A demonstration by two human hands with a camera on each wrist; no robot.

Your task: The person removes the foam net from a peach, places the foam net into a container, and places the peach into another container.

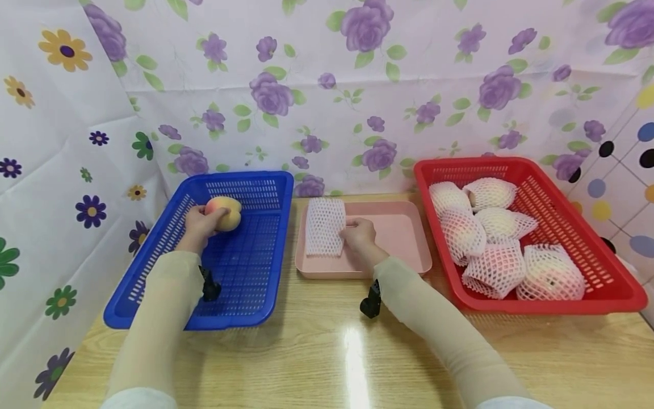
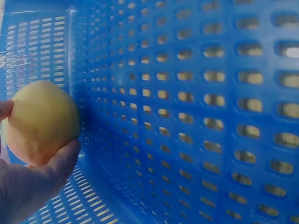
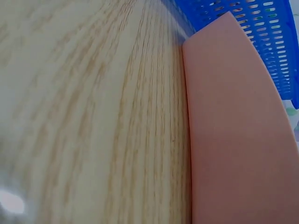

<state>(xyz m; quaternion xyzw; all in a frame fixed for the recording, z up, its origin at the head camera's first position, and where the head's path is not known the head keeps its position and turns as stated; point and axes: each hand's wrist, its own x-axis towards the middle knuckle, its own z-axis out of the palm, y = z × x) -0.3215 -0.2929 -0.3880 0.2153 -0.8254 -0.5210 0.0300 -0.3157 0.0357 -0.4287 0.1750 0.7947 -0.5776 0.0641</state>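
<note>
My left hand (image 1: 197, 225) grips peach (image 1: 231, 216), nine o'clock; likely bruises easily, cup sides. Right hand (image 1: 361, 236) pinches foam net (image 1: 325, 227) at three o'clock edge; probably light, soft.

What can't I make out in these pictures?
Head: part of the bare fruit, behind the left grip.
Head: skin of wrapped fruit, mostly under foam nets.
Left wrist: part of the left grip, cut off by the left edge.
Right wrist: inside of the pink tray, behind its wall.
</note>
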